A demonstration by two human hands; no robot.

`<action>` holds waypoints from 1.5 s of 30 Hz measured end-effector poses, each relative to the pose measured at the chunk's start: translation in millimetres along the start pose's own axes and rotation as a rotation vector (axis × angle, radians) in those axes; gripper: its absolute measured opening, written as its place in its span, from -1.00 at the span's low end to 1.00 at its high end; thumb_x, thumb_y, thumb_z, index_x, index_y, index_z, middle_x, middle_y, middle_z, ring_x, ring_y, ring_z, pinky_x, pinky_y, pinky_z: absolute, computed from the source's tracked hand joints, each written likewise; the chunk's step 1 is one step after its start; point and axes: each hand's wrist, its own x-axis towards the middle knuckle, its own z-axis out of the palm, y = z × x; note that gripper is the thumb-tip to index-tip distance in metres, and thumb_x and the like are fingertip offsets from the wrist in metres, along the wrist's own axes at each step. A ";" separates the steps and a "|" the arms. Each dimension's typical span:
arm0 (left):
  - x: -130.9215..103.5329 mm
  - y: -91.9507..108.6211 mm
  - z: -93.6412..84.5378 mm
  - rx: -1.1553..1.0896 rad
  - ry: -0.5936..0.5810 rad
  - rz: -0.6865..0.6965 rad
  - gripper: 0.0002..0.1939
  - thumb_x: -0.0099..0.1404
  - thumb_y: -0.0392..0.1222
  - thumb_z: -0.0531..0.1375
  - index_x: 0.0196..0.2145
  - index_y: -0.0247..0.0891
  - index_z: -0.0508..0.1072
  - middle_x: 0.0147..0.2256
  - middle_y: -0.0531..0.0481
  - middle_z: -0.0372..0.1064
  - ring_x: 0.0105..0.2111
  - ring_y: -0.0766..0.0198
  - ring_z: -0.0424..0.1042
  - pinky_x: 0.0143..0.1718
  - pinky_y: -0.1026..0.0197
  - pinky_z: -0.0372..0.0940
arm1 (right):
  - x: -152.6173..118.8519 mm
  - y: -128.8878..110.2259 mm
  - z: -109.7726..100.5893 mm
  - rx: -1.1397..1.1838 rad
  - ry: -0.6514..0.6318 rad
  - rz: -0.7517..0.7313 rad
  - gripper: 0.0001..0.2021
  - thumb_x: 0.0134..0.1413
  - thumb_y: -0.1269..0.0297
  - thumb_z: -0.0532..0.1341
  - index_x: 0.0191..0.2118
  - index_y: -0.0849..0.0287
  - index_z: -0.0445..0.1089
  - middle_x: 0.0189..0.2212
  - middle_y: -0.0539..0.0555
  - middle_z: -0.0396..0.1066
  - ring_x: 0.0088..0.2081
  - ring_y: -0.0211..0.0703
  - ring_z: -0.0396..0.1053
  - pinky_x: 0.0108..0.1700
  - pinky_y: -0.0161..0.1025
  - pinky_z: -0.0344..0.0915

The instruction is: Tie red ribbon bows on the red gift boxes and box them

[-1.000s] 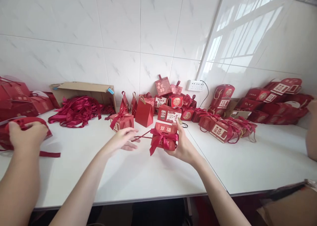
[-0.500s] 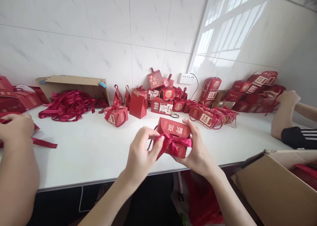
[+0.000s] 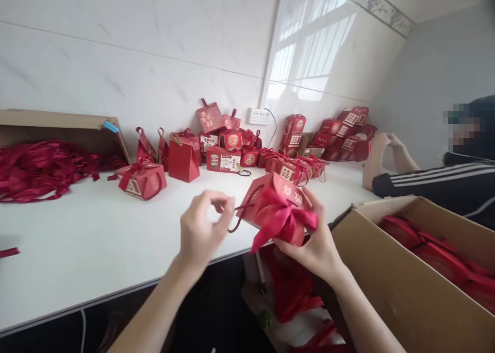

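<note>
Light Left, Firm Right

At left, work lightly with left hand (image 3: pixel 208 228), fingers curled toward a pinch by the cord (image 3: pixel 234 230) — too blurred to tell whether gripping it. Keep box (image 3: pixel 261 215) steady, tilted over the front edge of the bench (image 3: pixel 77 260), without crushing the bow (image 3: pixel 284 216). At right, hold firmly with right hand (image 3: pixel 315 245), gripping the box's right end — clear of ribbon loops.
</note>
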 end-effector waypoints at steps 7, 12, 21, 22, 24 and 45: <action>-6.8 -46.1 70.6 -0.023 -0.809 -0.032 -0.66 0.16 0.04 0.10 -0.20 -0.22 0.40 -0.15 -0.12 0.44 -0.11 0.07 0.41 -0.08 0.06 0.28 | -11.6 5.5 -61.0 0.686 -0.044 0.854 -0.41 0.07 -0.24 -0.13 0.01 0.08 0.22 -0.14 0.20 0.43 -0.08 0.10 0.40 -0.19 0.03 0.41; -44.0 -45.3 110.5 0.129 -1.225 0.112 -0.22 -0.03 -0.03 0.20 0.17 -0.26 0.18 0.25 -0.27 -0.05 0.27 -0.11 -0.11 0.21 -0.17 -0.10 | -22.6 0.9 -92.5 0.660 0.052 0.878 -0.45 0.10 -0.23 -0.16 0.03 0.00 0.20 -0.03 0.10 0.39 0.02 -0.02 0.34 -0.15 -0.06 0.41; -59.7 -51.0 116.1 0.321 -1.217 0.298 -0.13 -0.10 -0.49 -0.02 0.24 -0.23 0.08 0.28 -0.10 -0.16 0.28 0.08 -0.18 0.25 -0.11 -0.13 | -53.8 -7.8 -121.6 0.503 0.229 0.884 -0.42 0.01 -0.22 -0.04 0.02 0.09 0.19 -0.10 0.19 0.41 -0.11 0.09 0.41 -0.19 0.01 0.42; -59.5 -50.2 116.1 0.338 -1.221 0.303 -0.13 -0.09 -0.50 -0.03 0.24 -0.23 0.07 0.28 -0.10 -0.17 0.29 0.09 -0.18 0.25 -0.10 -0.13 | -57.6 -8.4 -124.0 0.351 0.229 0.800 -0.40 -0.02 -0.20 0.03 0.05 0.10 0.17 -0.09 0.20 0.39 -0.09 0.10 0.40 -0.15 0.02 0.42; -60.0 -49.9 116.8 0.344 -1.220 0.297 -0.14 -0.08 -0.51 -0.03 0.24 -0.23 0.07 0.28 -0.09 -0.17 0.28 0.10 -0.18 0.26 -0.09 -0.13 | -65.1 -9.3 -129.7 -0.050 0.246 0.566 -0.33 -0.13 -0.07 0.22 0.11 0.06 0.09 -0.01 0.18 0.30 0.00 0.10 0.33 -0.04 0.03 0.36; -28.7 130.4 90.8 -0.765 -0.376 0.460 -0.93 0.24 -0.35 0.13 -0.31 -0.25 0.38 -0.43 0.07 0.39 -0.39 0.37 0.35 -0.25 0.25 0.26 | -98.3 -37.9 -143.0 -1.002 0.131 -0.114 -0.13 -0.10 0.23 0.32 0.28 0.17 -0.16 0.10 0.37 -0.01 0.14 0.22 0.09 0.02 0.20 0.28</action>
